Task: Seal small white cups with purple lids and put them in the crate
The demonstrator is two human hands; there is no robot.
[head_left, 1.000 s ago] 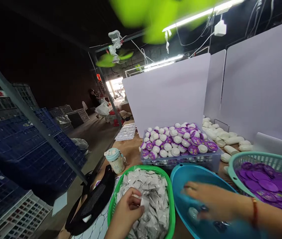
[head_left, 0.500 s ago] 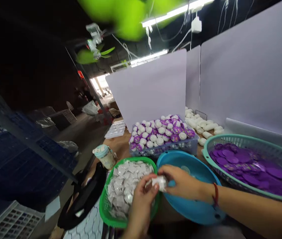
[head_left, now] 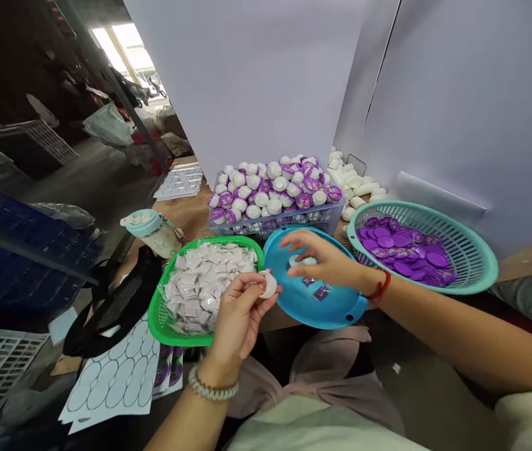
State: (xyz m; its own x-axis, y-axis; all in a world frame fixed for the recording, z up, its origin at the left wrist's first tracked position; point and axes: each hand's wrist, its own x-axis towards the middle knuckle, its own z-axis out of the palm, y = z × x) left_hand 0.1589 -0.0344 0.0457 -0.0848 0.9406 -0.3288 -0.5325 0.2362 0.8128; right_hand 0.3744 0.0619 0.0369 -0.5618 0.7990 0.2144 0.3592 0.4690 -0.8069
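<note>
Standing near the left edge of the desk [head_left: 185, 216], a lidded bottle [head_left: 150, 230] is just beside a green basket [head_left: 151, 316] of silver sachets [head_left: 204, 282]. Above the basket's right rim, the left hand [head_left: 240, 313] pinches a white cup [head_left: 269, 284] between thumb and fingertips. Next along, a blue basin [head_left: 336, 310] holds small purple packets [head_left: 322, 292]. The right hand [head_left: 324, 260] is spread open over another white cup [head_left: 299, 260], gripping nothing. Behind them sits a crate [head_left: 275, 224] of white and purple cups; a teal basket [head_left: 475, 263] of purple lids [head_left: 404, 250] is at far right.
</note>
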